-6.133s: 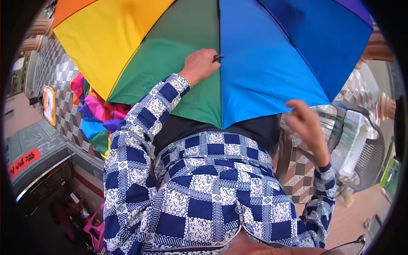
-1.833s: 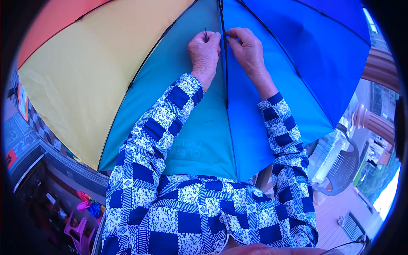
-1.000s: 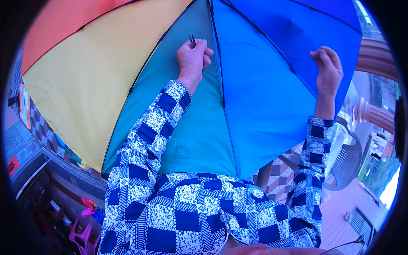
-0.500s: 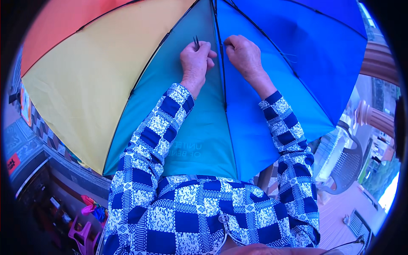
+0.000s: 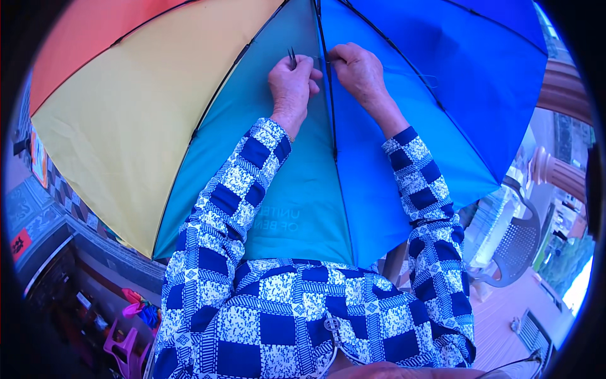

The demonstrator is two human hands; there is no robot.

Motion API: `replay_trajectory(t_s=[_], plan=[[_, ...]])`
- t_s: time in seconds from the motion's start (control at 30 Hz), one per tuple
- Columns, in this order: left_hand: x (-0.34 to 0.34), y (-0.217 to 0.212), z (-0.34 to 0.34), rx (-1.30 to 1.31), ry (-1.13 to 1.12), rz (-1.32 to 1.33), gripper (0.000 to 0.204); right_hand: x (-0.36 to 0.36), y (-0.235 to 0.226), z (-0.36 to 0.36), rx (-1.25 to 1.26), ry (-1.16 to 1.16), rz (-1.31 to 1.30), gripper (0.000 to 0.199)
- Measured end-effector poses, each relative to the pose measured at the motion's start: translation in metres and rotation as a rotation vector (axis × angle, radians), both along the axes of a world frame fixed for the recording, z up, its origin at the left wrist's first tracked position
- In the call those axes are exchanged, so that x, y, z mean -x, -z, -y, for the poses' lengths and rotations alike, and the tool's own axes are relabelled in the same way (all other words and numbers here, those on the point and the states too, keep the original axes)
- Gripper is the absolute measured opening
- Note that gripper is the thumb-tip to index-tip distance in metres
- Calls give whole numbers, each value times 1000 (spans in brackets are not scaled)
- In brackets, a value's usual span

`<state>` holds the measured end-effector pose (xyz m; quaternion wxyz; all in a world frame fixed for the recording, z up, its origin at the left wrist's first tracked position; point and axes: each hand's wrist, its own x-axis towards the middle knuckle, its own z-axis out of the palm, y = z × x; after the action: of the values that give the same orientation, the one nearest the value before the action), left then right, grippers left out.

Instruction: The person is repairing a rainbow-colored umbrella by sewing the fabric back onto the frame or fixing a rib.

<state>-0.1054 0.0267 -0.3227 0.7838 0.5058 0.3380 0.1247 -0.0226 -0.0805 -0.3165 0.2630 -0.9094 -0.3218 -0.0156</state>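
An opened umbrella with red, yellow, teal and blue panels (image 5: 284, 177) spreads before me, its inner side and black ribs facing me. My left hand (image 5: 291, 88) is closed, left of the middle rib (image 5: 330, 104). Out of the top of its fist stick the two dark points of small thread snips (image 5: 291, 58); their handles are hidden in the palm. My right hand (image 5: 361, 74) pinches at that same rib from the right, fingertips pressed together. A fine pale thread shows faintly between the hands, and its end seems to be in the right fingertips.
Loose thread (image 5: 429, 80) lies by a rib on the blue side. A grey plastic chair (image 5: 514, 249) stands beyond the umbrella at right, near reddish columns (image 5: 562, 180). A pink plastic stool (image 5: 123, 350) is at lower left, with a colourful bundle (image 5: 144, 309) by it.
My right hand has moved slightly up and left, closer to the rib. The left hand, still around the snips, has barely moved. The umbrella has shifted a little.
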Motion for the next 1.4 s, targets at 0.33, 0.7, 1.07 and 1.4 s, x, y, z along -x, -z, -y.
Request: replay_trajectory(t_s=[0.33, 0.7, 1.07, 1.4], plan=[[-13, -8, 4, -56, -1, -36, 12, -2, 8, -3, -146, 27, -48, 13], [-9, 0, 3, 4, -172, 2, 12, -4, 3, -2, -176, 26, -198, 13], [-2, 3, 1, 93, -180, 88, 12, -6, -12, 16, -120, -113, -387, 18], [-5, 1, 7, -18, -141, 73, 14, -4, -13, 17, -125, -107, -370, 18]])
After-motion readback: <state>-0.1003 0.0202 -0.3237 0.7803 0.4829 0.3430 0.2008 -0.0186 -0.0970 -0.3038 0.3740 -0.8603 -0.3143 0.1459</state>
